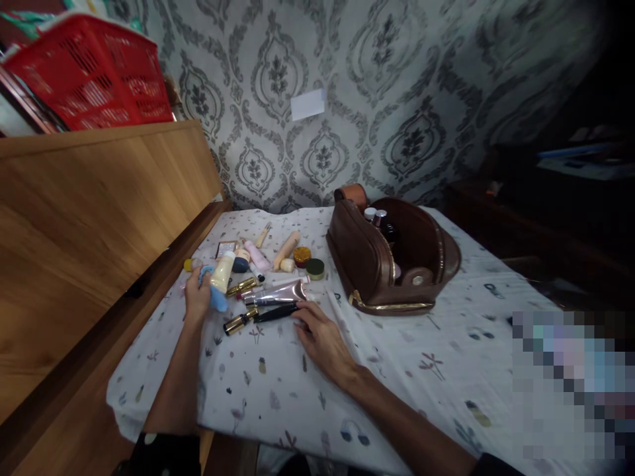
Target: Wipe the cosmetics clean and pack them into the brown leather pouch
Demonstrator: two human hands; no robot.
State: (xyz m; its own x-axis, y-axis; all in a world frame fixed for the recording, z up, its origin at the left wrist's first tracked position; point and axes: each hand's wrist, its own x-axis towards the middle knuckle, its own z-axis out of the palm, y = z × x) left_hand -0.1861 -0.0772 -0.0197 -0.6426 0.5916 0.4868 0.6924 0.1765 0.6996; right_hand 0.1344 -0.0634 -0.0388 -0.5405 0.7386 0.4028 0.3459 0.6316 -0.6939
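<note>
Blue item (218,300) gripped in left hand (197,299), loose right hand (323,339) touching black tube (275,313)

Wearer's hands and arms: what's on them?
Left hand and right hand: no gloves, no watch visible. Left sleeve: black, pale dots. Right sleeve: dark, only a corner shows.

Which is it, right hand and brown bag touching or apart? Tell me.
Apart. The head view shows patterned white cloth lying in plain sight between the right hand and the brown bag.
</note>
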